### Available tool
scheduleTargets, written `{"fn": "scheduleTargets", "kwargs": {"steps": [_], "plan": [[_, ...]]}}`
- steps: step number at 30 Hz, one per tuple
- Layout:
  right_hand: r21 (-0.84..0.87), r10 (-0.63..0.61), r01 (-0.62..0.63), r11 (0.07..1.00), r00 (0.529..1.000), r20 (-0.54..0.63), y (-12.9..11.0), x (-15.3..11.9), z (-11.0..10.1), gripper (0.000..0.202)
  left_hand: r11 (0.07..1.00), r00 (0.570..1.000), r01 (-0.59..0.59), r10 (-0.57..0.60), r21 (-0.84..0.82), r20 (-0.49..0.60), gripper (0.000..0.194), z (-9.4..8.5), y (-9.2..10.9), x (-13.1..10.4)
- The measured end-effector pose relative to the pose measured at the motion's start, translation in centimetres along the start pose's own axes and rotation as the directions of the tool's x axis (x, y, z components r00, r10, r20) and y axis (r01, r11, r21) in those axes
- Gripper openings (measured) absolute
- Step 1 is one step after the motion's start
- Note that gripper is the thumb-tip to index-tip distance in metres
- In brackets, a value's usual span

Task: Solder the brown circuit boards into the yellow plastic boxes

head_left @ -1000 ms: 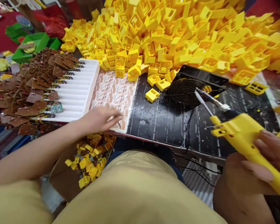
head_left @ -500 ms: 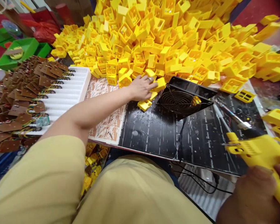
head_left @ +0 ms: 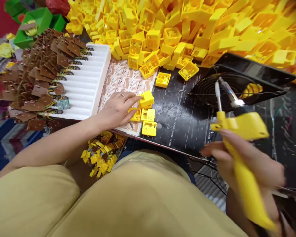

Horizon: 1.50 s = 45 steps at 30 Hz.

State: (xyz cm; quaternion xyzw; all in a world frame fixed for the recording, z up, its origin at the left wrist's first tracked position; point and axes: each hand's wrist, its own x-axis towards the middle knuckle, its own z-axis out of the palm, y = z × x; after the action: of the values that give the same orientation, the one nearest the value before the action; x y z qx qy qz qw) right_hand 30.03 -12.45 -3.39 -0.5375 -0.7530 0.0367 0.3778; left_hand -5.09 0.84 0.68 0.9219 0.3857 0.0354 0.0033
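My left hand (head_left: 117,110) reaches over the patterned paper, its fingers curled against a small cluster of yellow plastic cases. A yellow case (head_left: 147,98) touches the index fingertip, and another lies by the thumb. Two more, one a case with speaker holes (head_left: 149,128), sit beside them at the paper's edge. My right hand (head_left: 249,161) is closed round the handle of a yellow soldering gun (head_left: 244,125). The gun's metal tip and thin feed tube point up and away, over the black fan (head_left: 212,87). Motion blurs the right hand somewhat.
A big heap of yellow cases (head_left: 172,36) covers the back. On the left, a white foam tray (head_left: 88,82) carries many brown circuit boards (head_left: 44,65) with wires. Green bins (head_left: 37,24) stand behind. Below the table edge lies a pile of filled yellow cases (head_left: 102,154).
My left hand has drawn several cases from the heap toward me and leftward onto the paper. My right hand has brought the soldering gun up and inward, its tip now upright. The view has shifted.
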Motion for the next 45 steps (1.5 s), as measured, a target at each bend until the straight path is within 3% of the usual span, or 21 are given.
{"fn": "scheduleTargets", "kwargs": {"steps": [2,5,8,11,16,20,24,26,29,32,34,38,42,45], "plan": [[0.078,-0.105,0.102,0.992,0.994,0.029,-1.1,1.9,1.9,0.033,0.997,0.997,-0.062,0.06,-0.034,-0.05,0.042,0.6,0.8,-0.9],[0.112,-0.184,0.181,0.977,0.983,0.013,-3.2,3.8,5.5,0.033,0.989,0.989,-0.148,0.148,-0.022,-0.012,0.044,1.9,2.3,-1.1],[0.083,-0.217,0.214,0.973,0.976,0.027,-5.1,4.2,9.0,0.047,0.997,0.997,-0.07,0.07,0.016,-0.016,0.047,3.3,3.0,0.0],[0.031,-0.205,0.205,0.978,0.979,0.014,-5.7,3.9,10.8,0.033,0.998,0.997,-0.069,0.069,0.01,-0.019,0.045,3.8,2.2,1.2],[-0.017,-0.083,0.081,0.997,0.994,-0.078,-4.9,3.6,9.3,0.036,0.986,0.99,-0.086,0.069,-0.142,-0.124,0.048,3.1,0.2,1.8],[-0.129,-0.078,0.064,0.99,0.992,-0.101,-4.1,4.0,8.4,0.019,0.957,0.985,-0.154,0.13,-0.245,-0.11,0.044,3.2,1.2,2.2],[-0.231,-0.053,0.029,0.972,0.994,-0.096,-2.8,4.9,8.2,0.03,0.986,0.988,-0.081,0.061,-0.145,-0.139,0.046,3.9,2.3,2.3],[-0.241,-0.075,0.055,0.969,0.994,-0.074,-2.1,5.1,7.9,0.031,0.991,0.986,-0.051,0.03,-0.125,-0.164,0.045,4.0,2.4,1.8],[-0.194,-0.177,0.169,0.966,0.984,-0.022,-1.4,4.9,7.3,0.036,0.988,0.982,-0.103,0.082,-0.115,-0.17,0.048,3.7,2.4,0.5],[-0.173,-0.289,0.294,0.94,0.956,0.054,-1.2,4.3,6.9,0.038,0.989,0.985,-0.124,0.113,-0.079,-0.131,0.059,3.2,2.8,-0.2],[-0.185,-0.319,0.331,0.925,0.943,0.091,-1.2,3.9,6.6,0.033,0.992,0.99,-0.113,0.107,-0.06,-0.092,0.052,3.0,2.9,-0.1],[-0.202,-0.276,0.29,0.935,0.956,0.094,-1.4,3.2,5.9,0.036,0.982,0.983,-0.183,0.182,-0.052,-0.018,0.038,2.7,3.1,0.5],[-0.172,-0.284,0.3,0.938,0.952,0.114,-1.9,2.5,6.0,0.032,0.97,0.973,-0.232,0.231,-0.074,-0.013,0.039,2.8,3.9,0.6],[-0.213,-0.274,0.286,0.934,0.958,0.085,-2.1,2.3,6.0,0.045,0.974,0.977,-0.213,0.211,-0.072,-0.032,0.042,3.1,4.3,0.3]]}}
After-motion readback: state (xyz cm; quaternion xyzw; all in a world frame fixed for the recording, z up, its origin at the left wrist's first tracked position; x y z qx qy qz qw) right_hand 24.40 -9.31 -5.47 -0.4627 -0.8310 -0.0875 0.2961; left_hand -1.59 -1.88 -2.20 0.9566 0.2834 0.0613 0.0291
